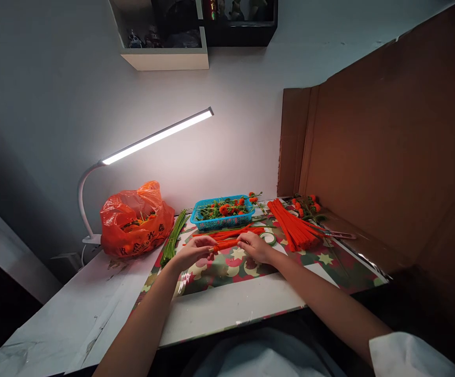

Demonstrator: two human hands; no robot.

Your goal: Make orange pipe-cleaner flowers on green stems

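A slim lamp [156,137] is leaning in from the left, above a broad bare stretch of white counter [74,298]; another pale strip is running open along the front edge. A crinkled, translucent orange bag [136,225] is bulging beside a bundle of smooth green stems [174,238]. Near the middle, the left hand [198,248] is keeping a closed grip on one end of a fuzzy orange-red length [226,244], and the right hand [254,246] is pinching its other end; the piece is lying level between them, over the patterned covering. Behind it, a latticed blue plastic basket [211,224] is holding orange flower heads and greenery. Farther right, straight red strips [296,233] are fanning out, and a tall brown cardboard panel [376,146] is bounding that side.
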